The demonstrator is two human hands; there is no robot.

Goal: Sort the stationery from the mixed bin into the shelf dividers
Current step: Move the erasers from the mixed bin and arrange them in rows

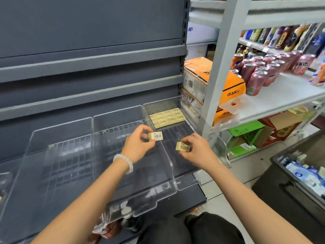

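My left hand (139, 145) pinches a small cream eraser box (155, 136), barcode side up, above the clear divider wall (158, 138). My right hand (197, 148) pinches a second cream eraser box (182, 147) over the rightmost shelf compartment (177, 132). At the back of that compartment lie several matching eraser boxes (168, 117) in tidy rows. The two wider clear compartments (123, 155) to the left hold nothing I can see. The dark mixed bin (297, 187) stands low on the right with blue-white packets inside.
A white rack on the right carries pink drink cans (260, 74), bottles and orange cartons (211, 80). Green and brown boxes (249, 134) sit under it. Grey shelf ledges (91, 64) rise behind the dividers. My knees are below the shelf edge.
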